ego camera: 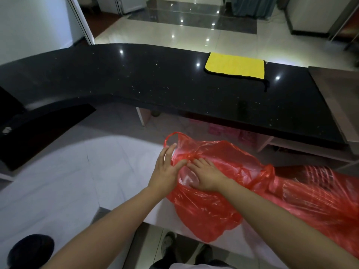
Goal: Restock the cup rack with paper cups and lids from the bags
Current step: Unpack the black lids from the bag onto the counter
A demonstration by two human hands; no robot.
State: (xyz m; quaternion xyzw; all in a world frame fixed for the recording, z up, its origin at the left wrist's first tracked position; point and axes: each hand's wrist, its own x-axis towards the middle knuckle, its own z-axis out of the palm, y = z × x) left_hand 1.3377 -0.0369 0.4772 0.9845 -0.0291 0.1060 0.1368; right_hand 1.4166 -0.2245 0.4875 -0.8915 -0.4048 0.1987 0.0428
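Observation:
A red plastic bag (pixel 209 210) lies on the white table (pixel 77 171), tied in a knot (pixel 191 156) at its top, with one handle loop (pixel 171 135) sticking up. Clear wrapped contents show faintly through it. My left hand (pixel 167 168) is at the knot's left, fingers straight and spread, thumb tip against the knot. My right hand (pixel 206 176) rests on the bag, its fingertips curled in and pinching at the knot. A second red bag (pixel 320 191) lies to the right with ribbed stacked items showing through. No cup rack is in view.
A long black counter (pixel 155 84) runs across behind the table, with a yellow cloth (pixel 236 65) on its right part. Pink boxes (pixel 229 131) sit under the counter. A dark round object (pixel 31 249) is at the bottom left. My shoes (pixel 169 243) show below the table's edge.

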